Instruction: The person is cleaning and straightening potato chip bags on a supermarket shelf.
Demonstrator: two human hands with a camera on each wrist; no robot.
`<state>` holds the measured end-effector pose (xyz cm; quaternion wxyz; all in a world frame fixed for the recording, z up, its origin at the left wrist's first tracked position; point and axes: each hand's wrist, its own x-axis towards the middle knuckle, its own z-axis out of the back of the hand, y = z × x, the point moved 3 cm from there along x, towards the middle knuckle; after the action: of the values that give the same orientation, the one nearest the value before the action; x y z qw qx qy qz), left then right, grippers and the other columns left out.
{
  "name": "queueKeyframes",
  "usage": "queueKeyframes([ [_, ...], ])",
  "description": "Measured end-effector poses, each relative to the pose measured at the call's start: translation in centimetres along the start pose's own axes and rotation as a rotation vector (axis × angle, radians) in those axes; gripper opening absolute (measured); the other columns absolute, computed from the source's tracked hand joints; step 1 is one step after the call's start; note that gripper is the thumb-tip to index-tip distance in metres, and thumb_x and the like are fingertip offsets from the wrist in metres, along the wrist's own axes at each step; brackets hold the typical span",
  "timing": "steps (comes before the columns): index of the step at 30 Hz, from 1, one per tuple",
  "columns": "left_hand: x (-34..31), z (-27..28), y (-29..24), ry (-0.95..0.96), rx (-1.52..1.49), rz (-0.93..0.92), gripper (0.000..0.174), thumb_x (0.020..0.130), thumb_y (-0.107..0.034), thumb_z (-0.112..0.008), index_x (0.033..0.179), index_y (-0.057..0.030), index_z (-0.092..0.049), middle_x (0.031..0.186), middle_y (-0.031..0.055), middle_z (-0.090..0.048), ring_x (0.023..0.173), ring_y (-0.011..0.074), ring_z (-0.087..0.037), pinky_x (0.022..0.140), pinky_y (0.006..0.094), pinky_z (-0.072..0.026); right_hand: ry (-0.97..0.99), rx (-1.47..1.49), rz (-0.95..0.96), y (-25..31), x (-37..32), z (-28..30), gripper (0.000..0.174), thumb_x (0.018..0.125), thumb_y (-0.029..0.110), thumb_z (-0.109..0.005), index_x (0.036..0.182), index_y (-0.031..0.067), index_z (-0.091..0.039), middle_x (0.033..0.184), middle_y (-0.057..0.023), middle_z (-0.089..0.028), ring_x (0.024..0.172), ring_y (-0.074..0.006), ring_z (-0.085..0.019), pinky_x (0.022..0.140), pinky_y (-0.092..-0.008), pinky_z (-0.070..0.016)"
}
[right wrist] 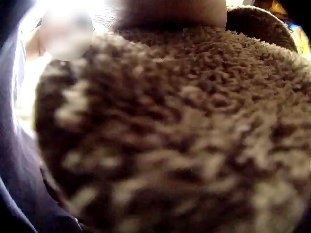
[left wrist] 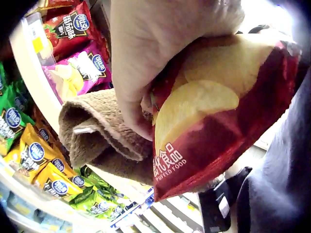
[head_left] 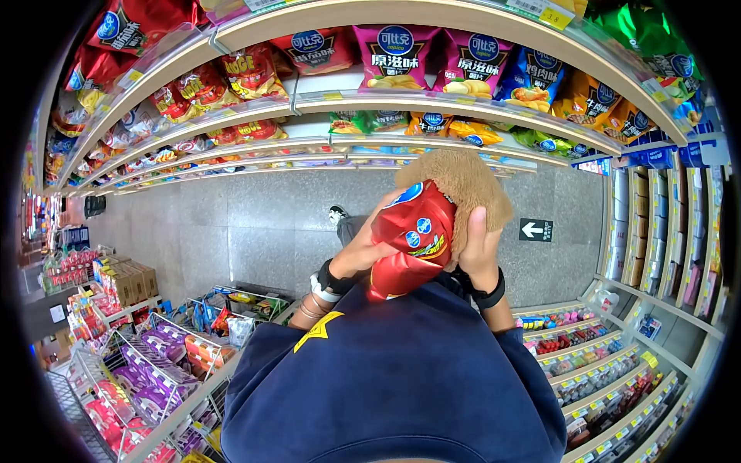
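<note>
My left hand [head_left: 364, 251] grips a red bag of potato chips [head_left: 417, 220] in front of my chest. In the left wrist view its fingers curl over the bag's side, and a printed chip and the words "puffed food" show on the bag [left wrist: 209, 116]. A fluffy brown cloth [head_left: 482, 185] is bunched right behind the bag, with a small white tag in its fold. My right hand [head_left: 480, 251] holds this cloth, thumb lying along its near side. Brown pile [right wrist: 184, 131] fills most of the right wrist view and hides the right fingers.
Shelves of chip bags [head_left: 394, 58] run across the far side. Wire baskets [head_left: 166, 355] of packaged snacks stand at the left, and racks of small goods [head_left: 594, 370] at the right. Grey floor [head_left: 255, 231] with an arrow sign [head_left: 535, 229] lies below.
</note>
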<state>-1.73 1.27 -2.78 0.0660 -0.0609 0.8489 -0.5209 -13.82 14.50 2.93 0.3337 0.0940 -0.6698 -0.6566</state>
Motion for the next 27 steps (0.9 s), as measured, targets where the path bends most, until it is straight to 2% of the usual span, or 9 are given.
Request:
queueKeyframes([
  [6, 0.4, -0.4, -0.2, -0.014, -0.023, -0.031, 0.095, 0.072, -0.022, -0.082, 0.145, -0.0059, -0.023, 0.145, 0.0118, -0.034, 0.133, 0.0210, -0.037, 0.110, 0.0365, -0.0323, 0.045, 0.025, 0.155, 2.2, -0.2, -0.6, 0.044, 0.097, 0.027, -0.041, 0.123, -0.0067, -0.050, 0.121, -0.0198, -0.058, 0.114, -0.0325, -0.055, 0.098, -0.0396, -0.0392],
  [9, 0.2, -0.8, -0.2, -0.028, -0.268, 0.052, 0.095, 0.072, -0.022, -0.082, 0.145, -0.0058, -0.023, 0.147, 0.0122, -0.032, 0.134, 0.0212, -0.037, 0.110, 0.0364, -0.0332, -0.124, 0.159, -0.015, -1.0, -0.8, -0.1, 0.047, 0.099, 0.031, -0.040, 0.127, -0.0059, -0.047, 0.126, -0.0180, -0.055, 0.117, -0.0307, -0.053, 0.099, -0.0385, -0.0383],
  [13, 0.0, 0.1, 0.8, 0.033, -0.137, 0.040, 0.094, 0.073, -0.023, -0.082, 0.145, -0.0054, -0.024, 0.146, 0.0107, -0.033, 0.133, 0.0197, -0.037, 0.110, 0.0354, -0.0322, -0.434, 0.701, -0.353, -1.6, 0.6, 1.7, 0.051, 0.102, 0.038, -0.034, 0.132, -0.0010, -0.044, 0.132, -0.0140, -0.051, 0.121, -0.0273, -0.049, 0.104, -0.0394, -0.0354],
  [17, -0.2, -0.9, -0.4, -0.089, -0.142, 0.036, 0.085, 0.078, -0.021, -0.077, 0.145, -0.0050, -0.027, 0.143, 0.0118, -0.039, 0.130, 0.0213, -0.042, 0.107, 0.0371, -0.0363, -0.266, 0.787, -0.302, -1.0, -0.8, 1.6, 0.056, 0.102, 0.043, -0.033, 0.140, 0.0013, -0.036, 0.141, -0.0130, -0.043, 0.130, -0.0270, -0.041, 0.109, -0.0405, -0.0294],
  [18, -0.1, -1.1, -0.4, -0.103, -0.106, -0.011, 0.077, 0.082, -0.022, -0.074, 0.144, -0.0046, -0.030, 0.142, 0.0137, -0.041, 0.128, 0.0240, -0.045, 0.106, 0.0393, -0.0398, -0.132, 0.673, -0.261, -0.6, -1.6, 1.1, 0.057, 0.102, 0.042, -0.031, 0.142, 0.0015, -0.032, 0.145, -0.0136, -0.038, 0.134, -0.0258, -0.035, 0.112, -0.0408, -0.0252],
  [19, -0.4, -0.8, 0.0, -0.114, -0.108, 0.015, 0.073, 0.085, -0.024, -0.069, 0.143, -0.0034, -0.030, 0.142, 0.0146, -0.041, 0.128, 0.0257, -0.045, 0.106, 0.0399, -0.0393, -0.198, 0.563, -0.274, -2.8, -2.7, 1.0, 0.056, 0.103, 0.038, -0.028, 0.143, -0.0006, -0.029, 0.146, -0.0145, -0.036, 0.136, -0.0263, -0.033, 0.113, -0.0399, -0.0220],
  [22, -1.0, 0.5, 1.8, -0.139, -0.142, 0.020, 0.067, 0.091, -0.034, -0.054, 0.143, -0.0003, -0.030, 0.143, 0.0169, -0.040, 0.128, 0.0295, -0.045, 0.109, 0.0413, -0.0364, 0.228, -0.089, -0.082, -0.3, -2.6, -0.6, 0.047, 0.102, 0.028, -0.037, 0.135, -0.0052, -0.039, 0.137, -0.0193, -0.043, 0.130, -0.0315, -0.039, 0.109, -0.0397, -0.0257],
  [24, -1.4, 1.1, 2.1, -0.217, -0.139, -0.031, 0.071, 0.093, -0.049, -0.041, 0.143, 0.0001, -0.030, 0.144, 0.0181, -0.039, 0.131, 0.0307, -0.042, 0.110, 0.0422, -0.0326, 0.274, 0.038, -0.218, 0.5, -2.4, -1.0, 0.043, 0.100, 0.024, -0.041, 0.132, -0.0049, -0.042, 0.135, -0.0209, -0.044, 0.129, -0.0335, -0.039, 0.109, -0.0412, -0.0252],
  [27, -0.1, 1.2, 0.9, -0.075, -0.783, -0.116, 0.077, 0.091, -0.059, -0.039, 0.142, -0.0020, -0.032, 0.140, 0.0173, -0.044, 0.126, 0.0303, -0.046, 0.107, 0.0414, -0.0353, 0.338, -0.089, -0.038, 0.4, -3.4, -2.2, 0.041, 0.098, 0.021, -0.044, 0.131, -0.0042, -0.044, 0.133, -0.0222, -0.046, 0.127, -0.0370, -0.040, 0.108, -0.0435, -0.0255],
])
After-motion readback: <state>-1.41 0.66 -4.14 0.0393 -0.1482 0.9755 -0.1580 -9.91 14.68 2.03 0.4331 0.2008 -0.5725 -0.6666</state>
